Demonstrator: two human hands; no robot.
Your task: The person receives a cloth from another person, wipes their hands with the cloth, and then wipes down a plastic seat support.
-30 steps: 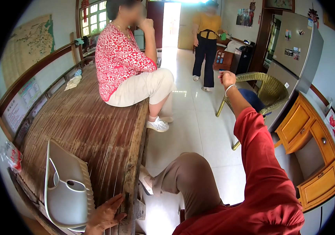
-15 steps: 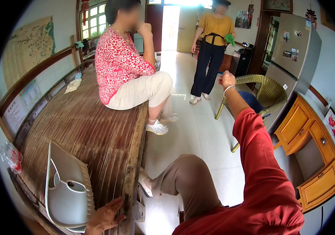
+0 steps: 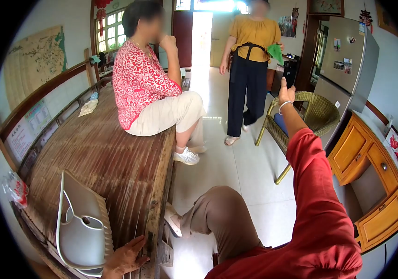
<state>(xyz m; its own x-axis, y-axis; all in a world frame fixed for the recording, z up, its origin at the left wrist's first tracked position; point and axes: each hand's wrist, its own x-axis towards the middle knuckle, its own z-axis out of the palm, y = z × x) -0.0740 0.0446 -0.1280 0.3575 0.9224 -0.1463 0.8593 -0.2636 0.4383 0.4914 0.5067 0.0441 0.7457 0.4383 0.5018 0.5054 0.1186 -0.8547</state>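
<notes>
My left hand [image 3: 127, 255] lies flat on the wooden edge of a bamboo bed [image 3: 129, 186], fingers stretched out and holding nothing. Just left of it, a grey plastic dustpan [image 3: 80, 246] with a ridged edge rests on the slats. My right hand [image 3: 286, 93] is held out in the air at arm's length, a white bangle [image 3: 285, 107] at its wrist. Its fingers are extended and nothing shows in them. From my view it appears near a green wicker armchair [image 3: 322, 109], without visible contact.
A person [image 3: 143, 88] in a red patterned top sits on the bed. Another person [image 3: 254, 44] in a yellow top stands ahead, holding a green cloth [image 3: 275, 53]. At right are a fridge [image 3: 347, 60] and a wooden cabinet [image 3: 380, 204]; a plastic bag [image 3: 16, 188] lies at left.
The person in yellow has stepped closer to me. My right hand has shifted slightly right, and its fingers have straightened upward. My left hand stays put.
</notes>
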